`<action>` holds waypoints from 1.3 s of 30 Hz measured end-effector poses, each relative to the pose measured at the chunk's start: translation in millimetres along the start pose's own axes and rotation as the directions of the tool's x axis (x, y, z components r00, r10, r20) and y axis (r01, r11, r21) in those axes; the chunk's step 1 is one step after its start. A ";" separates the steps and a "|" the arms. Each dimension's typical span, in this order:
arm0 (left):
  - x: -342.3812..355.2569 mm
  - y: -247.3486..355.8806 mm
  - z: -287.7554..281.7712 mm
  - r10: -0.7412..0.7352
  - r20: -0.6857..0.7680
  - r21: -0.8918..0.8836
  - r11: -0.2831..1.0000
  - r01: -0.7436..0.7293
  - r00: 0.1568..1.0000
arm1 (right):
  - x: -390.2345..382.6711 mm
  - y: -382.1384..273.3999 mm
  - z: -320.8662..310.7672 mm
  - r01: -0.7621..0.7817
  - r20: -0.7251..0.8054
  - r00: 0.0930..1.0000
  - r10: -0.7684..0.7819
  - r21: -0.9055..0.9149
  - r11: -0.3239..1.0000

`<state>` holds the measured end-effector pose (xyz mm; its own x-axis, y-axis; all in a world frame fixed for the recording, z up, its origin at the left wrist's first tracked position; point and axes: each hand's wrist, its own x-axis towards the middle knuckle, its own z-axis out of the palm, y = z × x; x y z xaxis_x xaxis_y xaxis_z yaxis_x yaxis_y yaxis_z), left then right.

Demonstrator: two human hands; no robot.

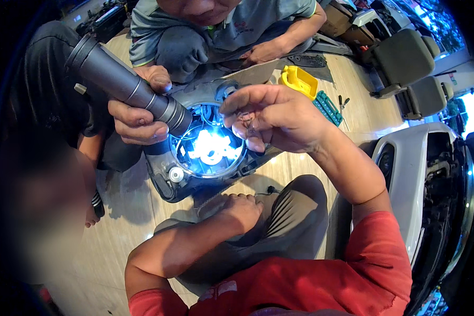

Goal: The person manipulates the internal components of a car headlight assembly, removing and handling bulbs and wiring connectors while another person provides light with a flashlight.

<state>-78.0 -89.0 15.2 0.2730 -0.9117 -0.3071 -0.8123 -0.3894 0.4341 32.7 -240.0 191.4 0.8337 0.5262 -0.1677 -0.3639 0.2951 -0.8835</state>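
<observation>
My right hand (273, 117) is raised at the right side of an open dark car headlight housing (158, 163), fingers curled round a small shiny piece (245, 121), too small to name. My left hand (242, 211) rests low over my leg below the housing, fingers curled; what is under them is hidden. A co-worker's hand (138, 126) grips a dark metal flashlight (105, 73) pointed down into the housing, whose round opening (210, 147) is brightly lit, with wires inside.
A co-worker (179, 52) crouches opposite, another person (47, 79) is at the left. A yellow plastic case (299, 79) and teal tool case (327, 108) lie beyond the housing on the wooden-look floor. Car seats (400, 63) and a pale bumper (392, 221) stand at right.
</observation>
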 end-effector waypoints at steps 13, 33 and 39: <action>-114.7 6.6 -143.7 0.216 -0.484 -0.403 0.805 -0.436 0.848 | -65.6 41.8 1.7 0.267 0.081 0.957 -0.279 0.129 0.955; -60.8 -34.5 -203.8 -0.322 -0.250 0.231 0.896 0.380 0.913 | -97.8 94.5 -43.6 0.173 0.157 0.971 -0.179 0.046 0.984; -58.9 -41.0 -207.4 -0.264 -0.231 0.171 0.936 0.307 0.936 | -93.8 93.4 -41.7 0.207 0.128 0.970 -0.206 0.010 0.978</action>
<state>46.2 -46.5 191.1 0.5896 -0.7809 -0.2066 -0.7649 -0.6219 0.1678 -62.1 -295.1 106.4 0.8308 0.5514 0.0753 -0.1879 0.4053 -0.8947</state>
